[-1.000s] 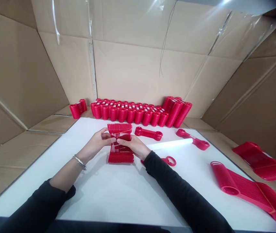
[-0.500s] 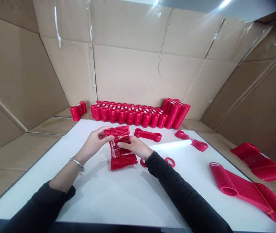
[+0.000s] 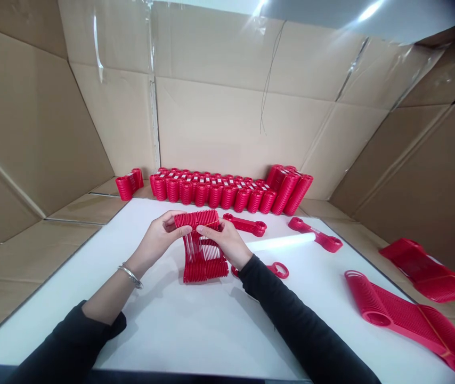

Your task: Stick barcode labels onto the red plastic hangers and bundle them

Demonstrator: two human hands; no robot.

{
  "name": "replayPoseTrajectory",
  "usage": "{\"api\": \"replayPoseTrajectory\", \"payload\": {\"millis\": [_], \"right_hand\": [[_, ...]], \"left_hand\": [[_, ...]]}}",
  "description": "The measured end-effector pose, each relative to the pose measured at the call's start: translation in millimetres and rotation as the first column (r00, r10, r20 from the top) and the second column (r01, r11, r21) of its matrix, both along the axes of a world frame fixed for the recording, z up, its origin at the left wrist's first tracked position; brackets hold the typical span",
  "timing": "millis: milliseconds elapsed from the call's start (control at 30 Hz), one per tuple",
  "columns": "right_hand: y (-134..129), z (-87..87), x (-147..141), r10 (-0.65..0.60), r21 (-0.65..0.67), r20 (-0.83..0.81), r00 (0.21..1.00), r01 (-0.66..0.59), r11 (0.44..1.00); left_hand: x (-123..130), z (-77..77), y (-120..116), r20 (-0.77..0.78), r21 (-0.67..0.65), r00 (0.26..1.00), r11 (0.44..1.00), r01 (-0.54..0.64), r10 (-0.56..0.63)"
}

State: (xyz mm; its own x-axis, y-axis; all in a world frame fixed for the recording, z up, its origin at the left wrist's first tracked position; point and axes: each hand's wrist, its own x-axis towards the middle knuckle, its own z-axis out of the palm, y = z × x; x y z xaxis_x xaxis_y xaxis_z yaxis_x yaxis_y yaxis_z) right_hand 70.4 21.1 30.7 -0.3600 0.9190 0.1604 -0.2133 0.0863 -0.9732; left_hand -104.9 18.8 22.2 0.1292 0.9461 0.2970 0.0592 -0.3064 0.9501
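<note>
Between my hands stands a stack of red plastic pieces (image 3: 205, 270), many thin layers side by side, with gaps showing through its middle. My left hand (image 3: 166, 230) grips the stack's upper left end, thumb across the front. At the upper right, my right hand (image 3: 227, 240) holds the same stack, its thumb pressed on the front near the left thumb. A thin band seems to cross the stack's top. Just behind my right hand lies a smaller stack of red pieces (image 3: 245, 224). A red ringed piece (image 3: 278, 270) lies partly hidden behind my right wrist.
A long row of banded red stacks (image 3: 214, 194) lines the table's back, with taller ones (image 3: 287, 189) at its right end. A white roll (image 3: 281, 241) lies near another red piece (image 3: 319, 236). A large red stack (image 3: 407, 314) rests at right. Cardboard walls (image 3: 227, 122) surround the white table (image 3: 195, 330).
My right hand has moved up from the stack's middle to its upper right end. The stack has turned slightly more upright. My left hand stays on its upper left.
</note>
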Motion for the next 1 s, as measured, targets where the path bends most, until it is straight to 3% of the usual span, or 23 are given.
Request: {"api": "replayPoseTrajectory", "payload": {"millis": [200, 400, 567, 700, 767, 833, 900, 933, 1000], "right_hand": [[-1.5, 2.1, -0.7, 0.041, -0.007, 0.022, 0.999, -0.041, 0.999], [-2.3, 19.1, -2.6, 0.022, 0.09, 0.245, 0.969, -0.045, 0.995], [10.3, 25.7, -9.4, 0.188, 0.124, 0.391, 0.901, -0.254, 0.959], [22.3, 27.5, -17.3, 0.234, 0.138, 0.514, 0.825, -0.348, 0.927], [25.6, 28.0, -13.7, 0.156, 0.131, 0.556, 0.816, -0.272, 0.953], [26.5, 26.3, -1.8, -0.002, 0.192, 0.537, 0.844, -0.12, 0.974], [25.2, 21.5, 17.0, -0.154, 0.283, 0.442, 0.883, 0.026, 0.959], [23.7, 18.0, 27.8, -0.215, 0.303, 0.388, 0.896, 0.096, 0.948], [19.2, 10.2, 49.4, -0.298, 0.296, 0.307, 0.904, 0.207, 0.932]], "left_hand": [[-6.4, -4.0, 4.2, -0.055, 0.015, 0.998, 1.0, -0.005, 0.006], [-14.4, 11.0, 5.0, -0.355, 0.109, 0.935, 0.992, 0.059, -0.017], [-15.5, 22.7, 3.8, -0.601, 0.215, 0.798, 0.97, 0.109, 0.043], [-16.1, 15.1, 7.3, -0.586, 0.214, 0.809, 0.971, 0.108, 0.039], [-24.5, 12.2, 13.6, -0.546, 0.229, 0.832, 0.973, 0.034, 0.099], [-41.6, 13.4, 24.4, -0.498, 0.278, 0.834, 0.955, -0.105, 0.237], [-66.2, 17.8, 38.8, -0.429, 0.336, 0.79, 0.889, -0.31, 0.437], [-79.8, 20.2, 46.7, -0.385, 0.351, 0.739, 0.828, -0.436, 0.553], [-106.1, 23.0, 62.6, -0.336, 0.363, 0.652, 0.732, -0.576, 0.68]]}}
